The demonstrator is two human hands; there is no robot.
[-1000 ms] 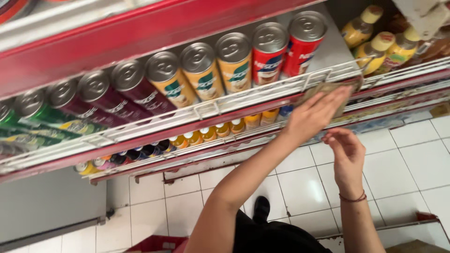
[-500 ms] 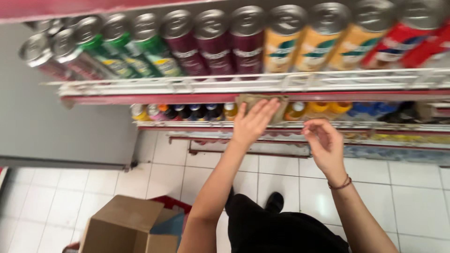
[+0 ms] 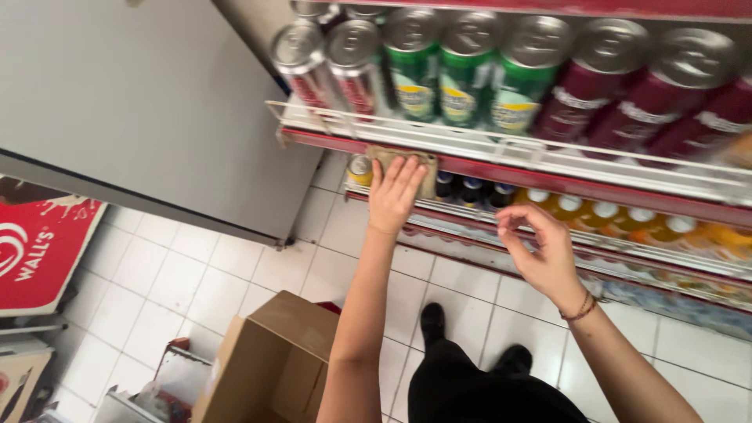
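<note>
- We press our left hand (image 3: 394,194) flat, fingers spread, on a brownish cloth (image 3: 407,168) against the red front edge of the upper shelf (image 3: 548,174).
- The cloth sits just below the white wire rail (image 3: 501,145), under the green cans (image 3: 462,70), and is pinned by the palm, not pinched.
- Our right hand (image 3: 540,249) hovers loose in front of the lower shelf (image 3: 627,254): fingers curled, thumb apart, holding nothing, bracelet (image 3: 581,307) at the wrist.
- Upper shelf: red-and-white cans (image 3: 329,66) on the left, green in the middle, dark red cans (image 3: 642,94) to the right.
- Lower shelf: dark bottles (image 3: 470,190), then yellow drink bottles (image 3: 619,222); one small can (image 3: 360,168) just beside the cloth.
- Floor: white tiles, open cardboard box (image 3: 270,364) near our left elbow, grey cabinet (image 3: 133,102) well left.
</note>
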